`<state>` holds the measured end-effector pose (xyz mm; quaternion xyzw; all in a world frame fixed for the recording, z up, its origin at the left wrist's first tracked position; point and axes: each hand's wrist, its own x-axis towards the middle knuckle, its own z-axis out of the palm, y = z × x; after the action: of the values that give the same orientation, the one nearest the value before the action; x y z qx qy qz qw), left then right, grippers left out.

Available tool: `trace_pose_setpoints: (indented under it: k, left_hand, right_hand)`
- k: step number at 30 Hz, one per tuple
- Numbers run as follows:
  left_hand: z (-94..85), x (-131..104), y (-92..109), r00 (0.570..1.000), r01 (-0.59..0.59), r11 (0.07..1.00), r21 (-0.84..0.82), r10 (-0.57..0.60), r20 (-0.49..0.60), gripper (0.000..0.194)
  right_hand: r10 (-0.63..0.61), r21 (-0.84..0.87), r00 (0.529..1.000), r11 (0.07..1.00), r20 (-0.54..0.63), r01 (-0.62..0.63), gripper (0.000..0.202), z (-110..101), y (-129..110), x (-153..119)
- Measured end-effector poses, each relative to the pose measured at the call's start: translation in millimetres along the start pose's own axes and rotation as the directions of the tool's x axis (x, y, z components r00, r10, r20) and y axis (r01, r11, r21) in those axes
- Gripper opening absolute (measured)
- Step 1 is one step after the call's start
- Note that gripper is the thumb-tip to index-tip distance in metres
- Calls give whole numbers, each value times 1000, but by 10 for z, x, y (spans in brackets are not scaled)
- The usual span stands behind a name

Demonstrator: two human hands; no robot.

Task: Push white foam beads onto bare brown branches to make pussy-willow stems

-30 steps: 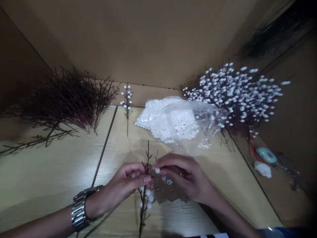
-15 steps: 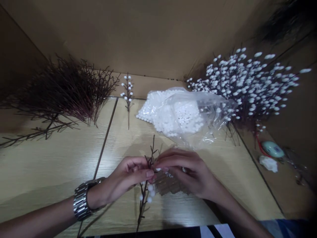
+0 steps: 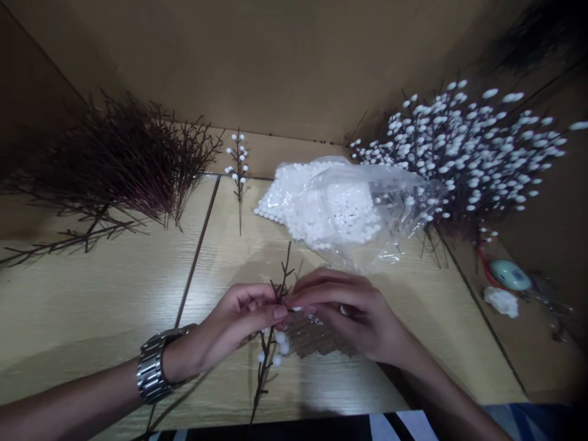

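Observation:
Near the front middle, a brown twig (image 3: 261,373) with several white balls on its lower part is pinched in my left hand (image 3: 248,312), which wears a metal watch (image 3: 154,366) at the wrist. The twig's bare tip points up and away. Touching the twig from the right, my right hand (image 3: 353,306) has a white ball (image 3: 296,309) between thumb and forefinger, close to my left fingertips. Other small pale bits show under its curled fingers, too unclear to name. Beyond the hands lies a clear plastic bag (image 3: 321,205) of white balls.
A heap of bare brown twigs (image 3: 119,159) lies at the back left. One finished-looking twig (image 3: 239,165) with white balls lies back centre. A large bunch of white-tipped twigs (image 3: 459,147) stands back right, near a pale green oval object (image 3: 509,274) and a crumpled white piece (image 3: 501,302).
The view has shifted slightly. Both hands keep nearly the same hold, and the white ball in my right fingers sits slightly nearer the twig.

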<state>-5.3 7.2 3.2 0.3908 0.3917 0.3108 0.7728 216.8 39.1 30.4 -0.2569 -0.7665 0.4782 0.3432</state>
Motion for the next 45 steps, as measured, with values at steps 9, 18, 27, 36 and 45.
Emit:
trace_pose_setpoints:
  k: [9,18,27,36,45]
  left_hand:
    - [72,-6,45,994,-35,996,76,43,-105,24]
    - [32,-22,36,996,-73,997,36,75,-56,21]
    - [-15,23,-166,989,-111,994,-7,110,-97,24]
    - [-17,47,-176,984,-140,989,55,145,-105,27]
    - [-13,43,-166,984,-161,987,13,161,-79,22]
  right_hand:
    - [-12,-92,998,996,-64,6,40,51,1,-20]
    - [-16,-202,988,979,-154,-16,37,151,16,-34]
    - [23,-192,980,979,-196,-62,41,188,40,-48]
    - [42,-184,978,980,-202,-80,42,189,73,-37]
    - [51,-182,981,980,-185,-85,43,170,100,-45]
